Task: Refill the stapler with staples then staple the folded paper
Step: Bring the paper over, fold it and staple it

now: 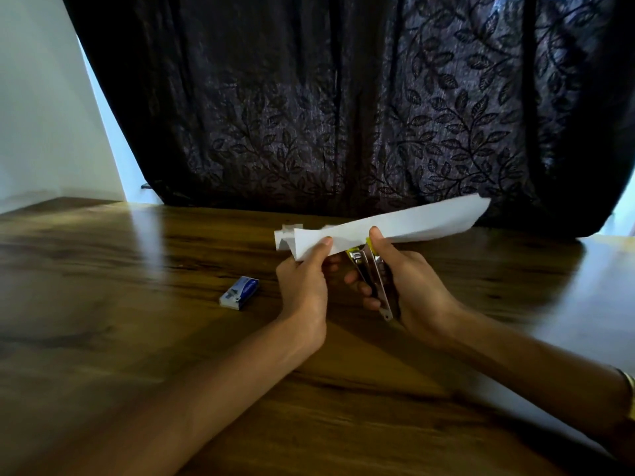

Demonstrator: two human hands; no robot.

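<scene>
We are looking at what reads as a home room. A polished wooden table [137,338] is filling the lower frame, a dark leaf-patterned curtain [343,97] is hanging across the top and centre, and a plain white wall [34,97] is showing at upper left.

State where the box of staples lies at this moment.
In the head view the box of staples lies flat on the wooden table, left of the left hand and apart from it.
</scene>
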